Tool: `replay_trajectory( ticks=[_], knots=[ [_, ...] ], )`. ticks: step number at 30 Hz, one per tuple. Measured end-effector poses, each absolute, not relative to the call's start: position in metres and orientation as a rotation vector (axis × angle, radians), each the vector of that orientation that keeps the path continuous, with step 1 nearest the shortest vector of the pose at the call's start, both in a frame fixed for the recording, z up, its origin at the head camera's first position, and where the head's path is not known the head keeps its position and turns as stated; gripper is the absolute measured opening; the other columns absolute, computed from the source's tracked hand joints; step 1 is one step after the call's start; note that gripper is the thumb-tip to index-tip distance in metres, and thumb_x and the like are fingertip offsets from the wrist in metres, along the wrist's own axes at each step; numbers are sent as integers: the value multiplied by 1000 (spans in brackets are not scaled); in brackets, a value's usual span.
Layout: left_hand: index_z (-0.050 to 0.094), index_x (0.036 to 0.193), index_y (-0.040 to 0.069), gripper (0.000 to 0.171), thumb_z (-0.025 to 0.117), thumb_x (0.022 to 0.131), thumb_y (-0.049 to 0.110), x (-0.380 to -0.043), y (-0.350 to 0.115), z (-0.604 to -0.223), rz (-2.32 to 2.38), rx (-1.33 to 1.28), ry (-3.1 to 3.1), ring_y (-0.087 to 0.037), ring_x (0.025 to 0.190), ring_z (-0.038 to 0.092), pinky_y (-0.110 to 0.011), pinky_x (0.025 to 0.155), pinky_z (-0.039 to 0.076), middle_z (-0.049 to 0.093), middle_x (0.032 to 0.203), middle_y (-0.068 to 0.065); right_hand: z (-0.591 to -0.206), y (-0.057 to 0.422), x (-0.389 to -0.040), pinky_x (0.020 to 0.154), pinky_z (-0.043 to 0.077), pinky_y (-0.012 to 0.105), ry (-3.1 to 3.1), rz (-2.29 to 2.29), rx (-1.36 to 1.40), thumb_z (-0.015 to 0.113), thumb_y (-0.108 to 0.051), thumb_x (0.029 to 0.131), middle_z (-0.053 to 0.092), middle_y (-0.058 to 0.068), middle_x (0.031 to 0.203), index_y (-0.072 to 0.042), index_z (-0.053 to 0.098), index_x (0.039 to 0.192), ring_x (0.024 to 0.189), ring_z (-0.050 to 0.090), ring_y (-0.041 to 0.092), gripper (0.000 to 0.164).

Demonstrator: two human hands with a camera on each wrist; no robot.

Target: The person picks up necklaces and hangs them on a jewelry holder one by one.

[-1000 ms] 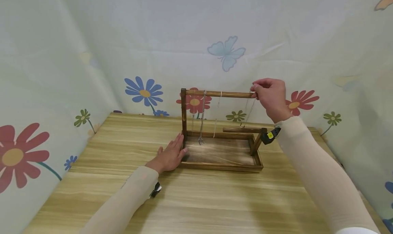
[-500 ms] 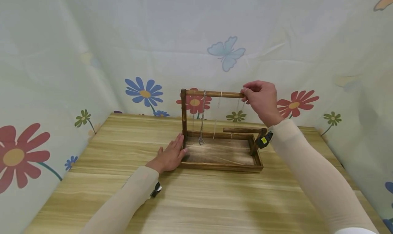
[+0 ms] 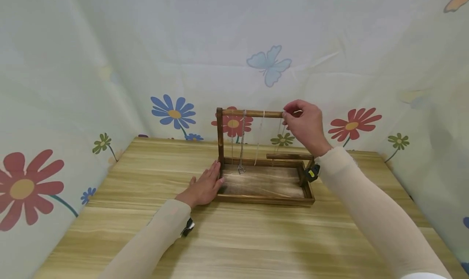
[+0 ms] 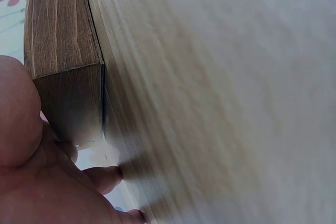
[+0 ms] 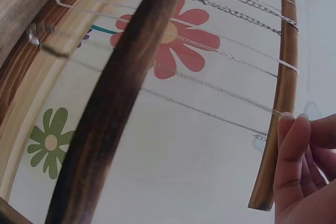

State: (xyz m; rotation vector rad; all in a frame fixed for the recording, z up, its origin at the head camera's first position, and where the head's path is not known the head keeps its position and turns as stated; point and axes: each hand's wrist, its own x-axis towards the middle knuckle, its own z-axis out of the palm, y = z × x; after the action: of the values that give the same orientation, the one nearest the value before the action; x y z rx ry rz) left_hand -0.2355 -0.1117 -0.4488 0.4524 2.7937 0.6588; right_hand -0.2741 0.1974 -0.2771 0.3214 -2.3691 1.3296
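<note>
A dark wooden jewelry stand has a tray [image 3: 264,199], a high bar [image 3: 253,114] and a lower bar [image 3: 287,156]. My left hand [image 3: 202,188] rests against the tray's left end, fingers extended; the left wrist view shows it beside the tray's corner [image 4: 65,30]. Up at the high bar, my right hand [image 3: 305,123] pinches a thin silver necklace [image 5: 226,94] between thumb and forefinger. The necklace's two strands hang down from the bar, with a small clasp low in the right wrist view. Further left hang a thick silver chain [image 3: 241,142] and a pale thin necklace [image 3: 258,140].
Another fine necklace [image 3: 232,144] hangs close to the stand's left post [image 3: 220,134]. The stand is on a wood-grain table [image 3: 256,238]. Behind it is a pale backdrop [image 3: 205,67] printed with flowers and a butterfly.
My right hand has moved left along the high bar, taking the thin necklace with it. The necklace now hangs nearer to the pale one. My left hand stays against the tray.
</note>
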Motion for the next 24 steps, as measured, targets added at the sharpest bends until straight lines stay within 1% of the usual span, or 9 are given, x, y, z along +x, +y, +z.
replay_trajectory(
  ticks=[2,4,9,11,15,17,19,22,24],
  knots=[
    [0,169,14,70,28,114,46,-236,-112,-449,654,452,2801,-43,162,16,-79,121,10,-2,178,-6,-279,197,-272,65,56,17,-2377,1311,337,65,-12,102,74,20,102,0,73,110,75,73,10,17],
    [0,169,13,70,29,114,46,-237,-113,-449,653,444,2808,-43,162,17,-79,121,10,-2,178,-6,-279,197,-270,65,56,17,-2387,1299,346,65,-14,102,74,19,101,-1,73,110,74,71,5,17],
    [1,169,12,72,32,114,46,-238,-116,-449,672,445,2800,-42,162,17,-79,121,9,-1,178,-7,-281,203,-260,65,54,18,-2406,1266,340,64,-14,103,72,16,97,-2,73,109,72,66,1,17],
    [2,169,12,72,32,114,46,-240,-118,-451,683,442,2797,-41,162,15,-79,122,9,-1,178,-8,-282,206,-257,66,52,18,-2412,1233,333,63,-14,103,72,16,96,-2,74,109,73,65,2,17],
    [3,170,14,75,32,112,52,-244,-124,-458,712,446,2805,-41,163,14,-80,120,9,1,178,-10,-286,214,-255,74,51,21,-2422,1133,317,62,-18,104,74,16,100,-4,74,111,84,67,16,20],
    [3,170,14,78,32,111,57,-245,-128,-461,726,468,2803,-41,162,15,-82,119,10,1,178,-11,-288,219,-253,80,51,27,-2427,1078,326,62,-19,104,74,17,103,-4,74,113,91,67,23,21],
    [4,169,11,81,33,110,57,-246,-132,-460,739,493,2798,-42,162,13,-78,121,12,0,178,-14,-289,225,-250,86,52,35,-2443,1024,354,61,-19,104,74,17,106,-2,72,114,97,67,28,23],
    [4,168,6,81,34,111,55,-244,-139,-443,714,486,2818,-43,163,11,-76,122,16,-3,177,-17,-287,233,-245,94,52,50,-2505,934,388,60,-22,105,70,20,117,0,68,121,109,65,35,29],
    [5,168,4,82,34,111,55,-244,-144,-426,675,460,2863,-45,162,10,-75,123,15,-4,177,-17,-285,238,-243,103,48,57,-2559,863,395,59,-27,106,66,23,127,1,64,129,120,60,40,37]
  ],
)
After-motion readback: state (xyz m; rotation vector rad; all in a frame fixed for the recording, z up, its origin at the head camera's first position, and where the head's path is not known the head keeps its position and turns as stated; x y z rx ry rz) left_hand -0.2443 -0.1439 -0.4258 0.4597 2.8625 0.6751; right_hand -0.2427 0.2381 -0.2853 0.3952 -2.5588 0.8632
